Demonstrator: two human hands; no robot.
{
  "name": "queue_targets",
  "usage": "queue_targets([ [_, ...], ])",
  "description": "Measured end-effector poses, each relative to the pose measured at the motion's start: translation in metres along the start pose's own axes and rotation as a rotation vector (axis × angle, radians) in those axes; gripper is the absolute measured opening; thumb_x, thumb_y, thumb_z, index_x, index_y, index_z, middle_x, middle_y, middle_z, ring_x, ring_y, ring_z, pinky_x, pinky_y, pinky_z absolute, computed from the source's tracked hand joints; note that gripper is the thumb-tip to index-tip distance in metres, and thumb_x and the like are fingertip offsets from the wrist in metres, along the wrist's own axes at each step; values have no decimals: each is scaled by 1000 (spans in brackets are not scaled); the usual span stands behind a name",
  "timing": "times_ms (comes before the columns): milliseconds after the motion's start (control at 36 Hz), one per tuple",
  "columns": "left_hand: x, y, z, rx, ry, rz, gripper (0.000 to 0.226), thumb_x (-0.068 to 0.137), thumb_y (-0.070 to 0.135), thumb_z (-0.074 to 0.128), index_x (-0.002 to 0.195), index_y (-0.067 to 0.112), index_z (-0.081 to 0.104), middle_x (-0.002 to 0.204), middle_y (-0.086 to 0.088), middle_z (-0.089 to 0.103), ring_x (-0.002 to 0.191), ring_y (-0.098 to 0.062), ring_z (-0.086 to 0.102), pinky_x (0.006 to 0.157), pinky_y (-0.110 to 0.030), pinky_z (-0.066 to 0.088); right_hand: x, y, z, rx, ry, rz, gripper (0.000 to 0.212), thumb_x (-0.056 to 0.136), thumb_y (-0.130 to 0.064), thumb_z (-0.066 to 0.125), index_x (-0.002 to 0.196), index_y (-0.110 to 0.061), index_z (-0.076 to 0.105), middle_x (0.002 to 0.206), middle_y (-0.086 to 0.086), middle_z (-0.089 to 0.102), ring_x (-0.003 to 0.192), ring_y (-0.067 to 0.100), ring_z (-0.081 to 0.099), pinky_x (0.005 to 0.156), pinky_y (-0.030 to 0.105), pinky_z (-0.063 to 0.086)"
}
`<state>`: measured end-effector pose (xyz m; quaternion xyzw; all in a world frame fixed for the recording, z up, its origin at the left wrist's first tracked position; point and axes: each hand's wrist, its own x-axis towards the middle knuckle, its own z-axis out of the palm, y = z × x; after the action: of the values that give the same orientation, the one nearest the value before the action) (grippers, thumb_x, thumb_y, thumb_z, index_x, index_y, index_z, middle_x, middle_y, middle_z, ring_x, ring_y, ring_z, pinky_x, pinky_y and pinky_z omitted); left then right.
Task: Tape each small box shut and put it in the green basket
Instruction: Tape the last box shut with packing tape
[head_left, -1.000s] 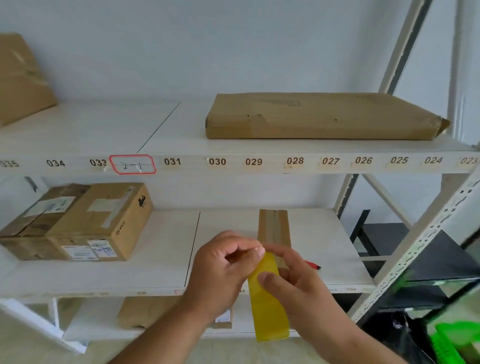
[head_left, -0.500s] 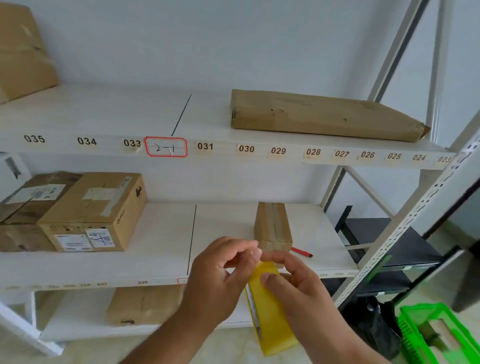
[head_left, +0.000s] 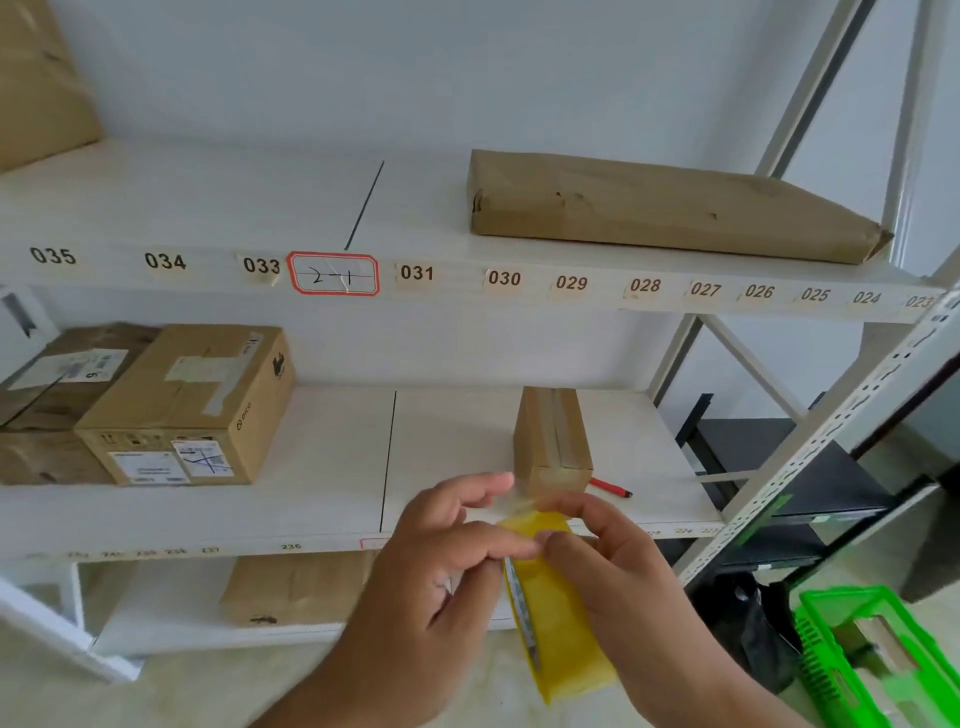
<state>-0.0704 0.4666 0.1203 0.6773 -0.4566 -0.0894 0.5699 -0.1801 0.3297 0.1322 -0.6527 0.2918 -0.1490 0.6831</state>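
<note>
Head view, lower centre: both hands, left hand (head_left: 441, 566) and right hand (head_left: 618, 571), pinched the yellow tape roll (head_left: 558, 613), apparently freeing its end before taping the small box (head_left: 553, 441).

small box (head_left: 552, 441) mid-shelf, red pen (head_left: 609, 487) beside, bare shelf (head_left: 332, 457) leftward

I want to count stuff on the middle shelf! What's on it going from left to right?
Two brown boxes side by side → small box standing alone → red pen.
</note>
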Motion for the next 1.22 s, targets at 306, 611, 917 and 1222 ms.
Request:
queue_targets([
  [306,12,-7,-2,92,-80,-115,31,99,33,58,122,52,66,146,37,37,138,9,37,110,-26,39,-8,3,5,2,-45,15,32,76,-38,66,107,-41,71,76,15,51,68,25,41,68,41,34],
  [611,20,-3,-8,105,-106,-174,41,83,52,62,123,45,65,121,35,53,116,14,50,91,-1,36,-16,2,4,-44,-44,34,21,93,-32,68,108,-46,69,90,36,56,69,25,48,69,40,41],
  [917,18,-9,-7,156,-91,-174,31,85,53,66,113,39,73,101,21,65,104,-2,62,86,-16,48,-18,-1,7,-106,-37,21,24,97,-23,63,105,-45,69,80,28,59,63,20,47,66,38,40],
  [1222,8,-5,-12,358,-37,292,14,98,33,60,109,30,67,143,10,49,128,-16,53,95,-38,51,-20,-1,6,-102,-16,32,22,96,-25,64,104,-45,69,69,7,59,58,15,47,63,34,40],
])
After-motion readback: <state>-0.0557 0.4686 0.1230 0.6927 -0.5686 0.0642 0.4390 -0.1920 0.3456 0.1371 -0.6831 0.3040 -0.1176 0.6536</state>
